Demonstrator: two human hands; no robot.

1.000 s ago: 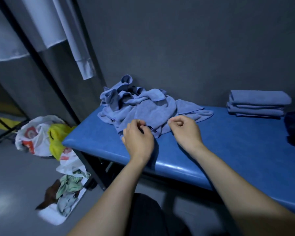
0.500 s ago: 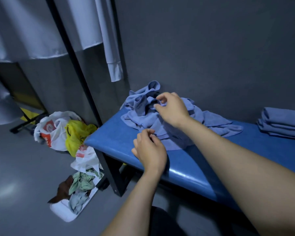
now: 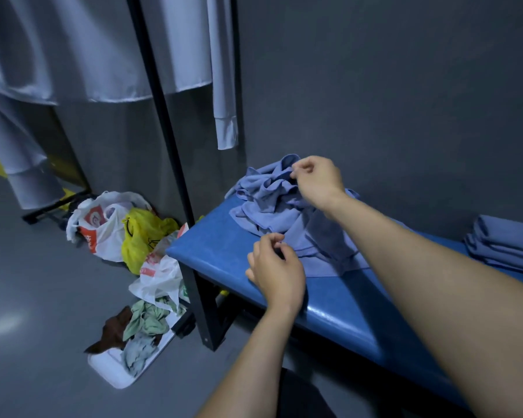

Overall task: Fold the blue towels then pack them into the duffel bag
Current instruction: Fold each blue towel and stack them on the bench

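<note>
A crumpled heap of blue towels (image 3: 272,206) lies at the left end of the blue padded bench (image 3: 224,245). My right hand (image 3: 317,181) is over the top of the heap and pinches a fold of towel near its upper edge. My left hand (image 3: 277,267) is at the near edge of the heap, fingers curled, pinching the edge of a towel. A stack of folded blue towels (image 3: 507,245) sits at the right, against the wall. The duffel bag is out of view.
A black metal post (image 3: 160,116) stands left of the bench, with white garments (image 3: 73,46) hanging from it. On the floor lie white and yellow plastic bags (image 3: 124,227) and a white tray of rags (image 3: 133,336). A grey wall runs behind the bench.
My right hand rose from the near edge of the heap to its top and took hold of a fold. My left hand stayed at the near edge. The view swung left.
</note>
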